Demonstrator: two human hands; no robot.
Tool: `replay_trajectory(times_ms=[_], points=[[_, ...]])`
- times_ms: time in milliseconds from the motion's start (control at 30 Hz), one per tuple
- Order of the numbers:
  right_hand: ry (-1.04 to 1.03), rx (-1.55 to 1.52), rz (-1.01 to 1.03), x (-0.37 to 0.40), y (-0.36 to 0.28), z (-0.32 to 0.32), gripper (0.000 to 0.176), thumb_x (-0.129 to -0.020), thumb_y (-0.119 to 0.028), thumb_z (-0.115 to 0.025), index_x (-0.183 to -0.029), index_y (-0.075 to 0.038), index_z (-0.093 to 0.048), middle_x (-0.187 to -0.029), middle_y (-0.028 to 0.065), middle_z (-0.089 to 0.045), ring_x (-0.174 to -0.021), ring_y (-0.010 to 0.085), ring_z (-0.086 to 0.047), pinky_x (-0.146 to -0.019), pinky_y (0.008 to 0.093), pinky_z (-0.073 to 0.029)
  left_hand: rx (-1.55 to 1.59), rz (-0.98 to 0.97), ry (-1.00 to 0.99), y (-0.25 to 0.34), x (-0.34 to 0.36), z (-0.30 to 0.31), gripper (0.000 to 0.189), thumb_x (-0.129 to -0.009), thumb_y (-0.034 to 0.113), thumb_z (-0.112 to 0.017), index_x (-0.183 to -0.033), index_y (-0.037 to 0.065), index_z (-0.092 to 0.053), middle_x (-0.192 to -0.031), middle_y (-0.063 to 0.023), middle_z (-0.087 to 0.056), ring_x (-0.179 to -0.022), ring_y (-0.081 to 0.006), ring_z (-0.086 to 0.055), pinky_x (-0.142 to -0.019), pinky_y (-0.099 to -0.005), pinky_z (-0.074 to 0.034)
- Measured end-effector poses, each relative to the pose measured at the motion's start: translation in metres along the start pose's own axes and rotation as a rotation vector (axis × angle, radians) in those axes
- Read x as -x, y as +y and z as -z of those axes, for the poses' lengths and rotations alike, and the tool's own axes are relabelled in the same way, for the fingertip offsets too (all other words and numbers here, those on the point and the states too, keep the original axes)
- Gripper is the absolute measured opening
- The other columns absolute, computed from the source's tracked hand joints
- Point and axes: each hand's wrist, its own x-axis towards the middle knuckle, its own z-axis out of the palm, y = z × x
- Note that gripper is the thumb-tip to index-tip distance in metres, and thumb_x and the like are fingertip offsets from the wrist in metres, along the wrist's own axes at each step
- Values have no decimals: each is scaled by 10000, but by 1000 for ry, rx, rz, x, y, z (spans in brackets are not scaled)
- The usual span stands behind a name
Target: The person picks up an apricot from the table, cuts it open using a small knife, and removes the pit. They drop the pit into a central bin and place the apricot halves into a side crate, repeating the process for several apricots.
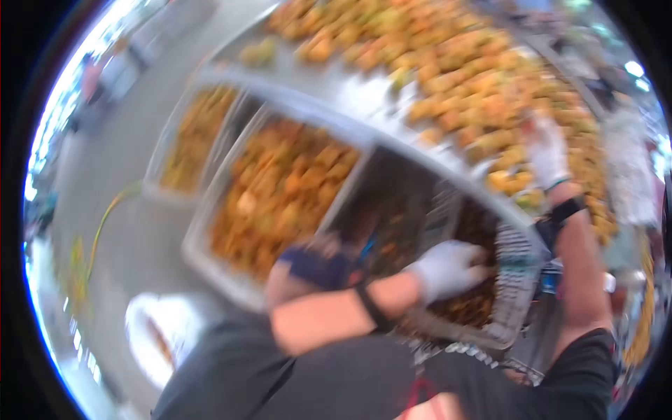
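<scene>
Resting in grey slatted plastic crate (514, 280) among dark orange fruit (469, 308): white-gloved left hand (448, 269). White-gloved right hand (546, 150) on yellow-orange fruit pile (455, 77) atop steel worktop (350, 98). Fingers blurred, grip cannot tell. Risk: nudged pile rolls off edge; rough grab bruises fruit.

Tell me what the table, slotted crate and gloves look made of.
Table: likely stainless steel, grey sheen with bright glare.
Slotted crate: probably plastic, pale ribbed wall.
Gloves: white, matte; fabric or rubber, too blurred to tell.
</scene>
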Motion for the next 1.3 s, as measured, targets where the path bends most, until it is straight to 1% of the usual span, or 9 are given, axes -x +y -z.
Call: replay_trajectory(times_ms=[33,100,367,467,500,533,633,700,1300], points=[[-68,891,411,-24,16,0,316,-884,-111,-609,-1199,-86,-610,-922,116,-639,-830,230,-608,-754,343,-496,40,164,-62,7,1,3,325,-854,316,-599,-985,30,-678,-911,-221,-672,-880,-385,-649,-784,-446,-505],[-201,1201,492,-54,13,-18,461,-873,-148,-599,-1326,-94,-538,-1003,184,-631,-929,334,-617,-828,403,-492,125,156,-116,2,-2,8,356,-852,320,-588,-1019,17,-675,-969,-223,-673,-946,-384,-640,-831,-440,-496],[-374,1216,203,-76,9,-35,504,-860,-186,-627,-1321,-27,-502,-1093,191,-630,-965,369,-606,-872,363,-482,518,262,101,9,2,22,279,-891,257,-625,-1025,17,-664,-829,-116,-674,-715,-212,-653,-679,-334,-528],[-183,632,149,-2,-38,-55,321,-947,-198,-597,-1203,-6,-580,-951,130,-638,-865,165,-610,-735,327,-489,641,172,467,-2,-6,17,374,-865,191,-664,-1173,-3,-577,-989,-91,-639,-847,-148,-602,-724,-288,-500],[-363,985,366,35,-77,-69,303,-969,-235,-586,-1168,-7,-605,-972,98,-632,-834,99,-576,-670,309,-482,849,3,507,3,-5,19,414,-888,181,-653,-1243,6,-531,-1004,-60,-616,-850,-130,-588,-701,-266,-486],[-246,700,-360,71,-118,-100,317,-957,-229,-596,-1181,-5,-613,-1007,97,-638,-787,123,-566,-660,308,-482,985,-42,460,9,-3,22,435,-925,183,-635,-1310,34,-498,-1015,-40,-595,-860,-100,-573,-688,-242,-471],[-85,1211,914,164,-87,-105,332,-1009,-313,-546,-1050,10,-612,-837,96,-626,-736,142,-525,-681,328,-453,1086,-210,231,16,4,15,410,-1016,232,-525,-1372,36,-465,-1183,-23,-586,-1015,-98,-567,-857,-255,-477],[49,436,28,205,-123,-125,373,-1029,-346,-508,-1001,22,-564,-826,89,-605,-761,146,-530,-701,305,-451,1012,-227,157,26,17,5,406,-1026,219,-496,-1381,24,-455,-1236,-47,-578,-1120,-126,-550,-983,-283,-444],[-22,673,126,334,-216,-105,151,-962,-122,-594,-994,2,-513,-750,159,-585,-658,313,-626,-605,338,-486,902,-286,116,121,90,-13,423,-960,169,-579,-1336,-2,-486,-1117,-69,-615,-952,-133,-597,-872,-288,-484]])
